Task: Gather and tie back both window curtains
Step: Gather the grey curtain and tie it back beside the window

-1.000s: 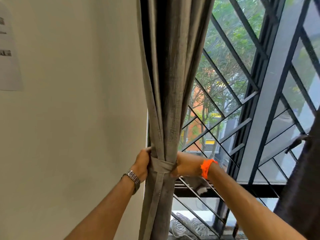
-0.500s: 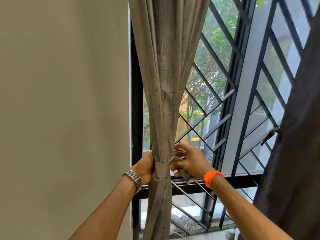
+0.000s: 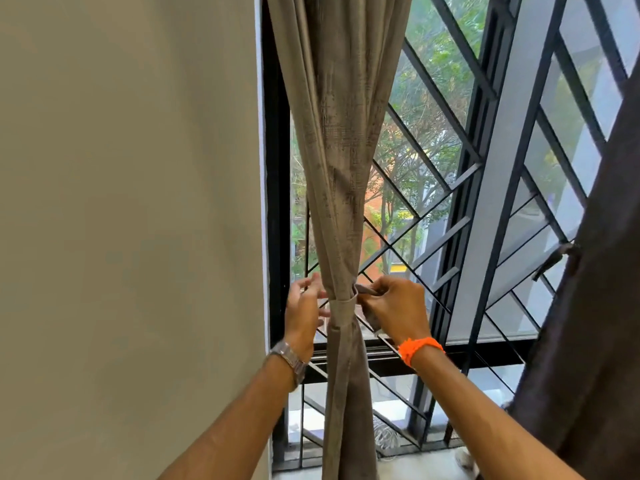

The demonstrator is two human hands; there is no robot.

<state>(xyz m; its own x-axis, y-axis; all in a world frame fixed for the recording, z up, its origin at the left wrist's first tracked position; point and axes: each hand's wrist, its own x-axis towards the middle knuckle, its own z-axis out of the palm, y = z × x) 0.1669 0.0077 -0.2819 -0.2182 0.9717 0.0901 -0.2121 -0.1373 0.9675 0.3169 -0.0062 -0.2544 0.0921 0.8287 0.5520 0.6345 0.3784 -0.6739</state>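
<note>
Two curtains on the job list, and the head view puts us right at the first one. The beige curtain [image 3: 339,168] hangs gathered into a tight column in front of the window grille [image 3: 433,188], just beside the wall [image 3: 138,202]. A matching tie band [image 3: 343,304] wraps round its waist, and below it the cloth drops straight down toward the sill.

Now the hands. The right hand [image 3: 398,310], orange wristband [image 3: 420,348] showing, has its fingers curled and pinches the loose end of that band just right of the bundle. The left hand [image 3: 304,313], with the wristwatch [image 3: 289,358], sits on the other side with its fingers fairly straight. They rest against the curtain's edge at band height and hold nothing that I can make out.

So where are we? Gathering looks done on this curtain and the band is round it, but I'd say the fastening is not yet finished, since one end is out and held in the fingers. How it is secured behind the cloth is hidden.

Over at the right edge, the dark curtain [image 3: 606,271] fills the frame side, and a strap [image 3: 554,258] sticks out from it toward the glass. That hints it is banded, though most of it is out of frame and I cannot tell for certain.

My read: the first curtain is nearly there and needs its tie closed off. The second one wants a check.
</note>
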